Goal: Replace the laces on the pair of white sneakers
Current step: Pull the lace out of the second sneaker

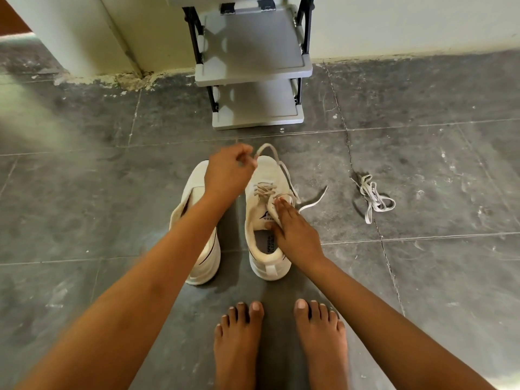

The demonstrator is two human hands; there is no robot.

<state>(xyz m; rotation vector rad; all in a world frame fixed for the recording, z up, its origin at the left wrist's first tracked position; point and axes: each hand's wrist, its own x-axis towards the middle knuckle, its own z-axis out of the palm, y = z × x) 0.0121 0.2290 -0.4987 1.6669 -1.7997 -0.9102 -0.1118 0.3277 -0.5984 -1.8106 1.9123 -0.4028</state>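
White lace-up sneaker (pixel 267 257) just in front of grey plastic shoe rack (pixel 253 66). Left hand (pixel 228 175) pinches its flat beige lace (pixel 270 146); right hand (pixel 295 232) flat-fingered, pressing tongue (pixel 269 213). Lace likely limp, light: grip near eyelets.

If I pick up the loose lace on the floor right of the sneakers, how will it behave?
The loose lace lies in limp, tangled loops, so it will probably hang floppy and may knot. It looks thin and flat, so likely very light and unlikely to roll.
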